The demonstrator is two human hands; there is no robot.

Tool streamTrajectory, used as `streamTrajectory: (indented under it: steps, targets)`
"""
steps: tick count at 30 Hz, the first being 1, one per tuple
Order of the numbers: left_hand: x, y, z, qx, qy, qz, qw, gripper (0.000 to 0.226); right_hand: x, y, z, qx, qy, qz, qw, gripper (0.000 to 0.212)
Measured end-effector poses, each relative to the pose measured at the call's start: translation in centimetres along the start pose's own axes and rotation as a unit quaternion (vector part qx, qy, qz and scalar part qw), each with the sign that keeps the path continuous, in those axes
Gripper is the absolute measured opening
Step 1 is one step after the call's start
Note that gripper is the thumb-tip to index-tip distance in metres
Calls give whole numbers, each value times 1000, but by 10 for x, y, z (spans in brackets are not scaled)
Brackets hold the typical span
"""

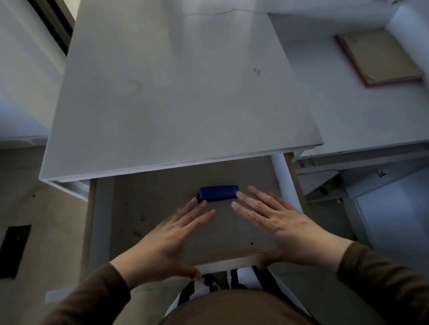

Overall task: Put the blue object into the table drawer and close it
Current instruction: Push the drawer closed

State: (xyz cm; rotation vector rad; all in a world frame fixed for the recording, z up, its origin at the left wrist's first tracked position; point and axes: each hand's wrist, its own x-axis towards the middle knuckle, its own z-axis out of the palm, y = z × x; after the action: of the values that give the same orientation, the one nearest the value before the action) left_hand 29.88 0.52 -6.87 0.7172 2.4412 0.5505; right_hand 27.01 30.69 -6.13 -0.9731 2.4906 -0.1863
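Observation:
The table drawer (pixel 103 228) is pulled far out from under the white tabletop (pixel 172 87). A blue oblong object (pixel 217 193) lies on the drawer's floor near the middle. My left hand (pixel 169 241) and my right hand (pixel 274 225) hover flat over the drawer, fingers spread, fingertips just short of the blue object. Both thumbs rest at the drawer's front edge (pixel 227 263). Neither hand holds anything.
A lower white shelf unit (pixel 363 118) stands to the right, with a tan book with a red border (pixel 380 58) on it. Bare floor with a dark rectangular plate (pixel 11 252) lies to the left. My body is close against the drawer front.

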Motion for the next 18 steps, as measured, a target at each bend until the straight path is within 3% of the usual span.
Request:
streamTrajectory:
  steps: [9, 18]
  targets:
    - [17, -13, -35, 166, 149, -28, 974, 120, 35, 21, -26, -91, 83, 50, 991, 129]
    - [50, -39, -69, 207, 193, -58, 957, 112, 81, 44, -56, -112, 135, 86, 981, 126]
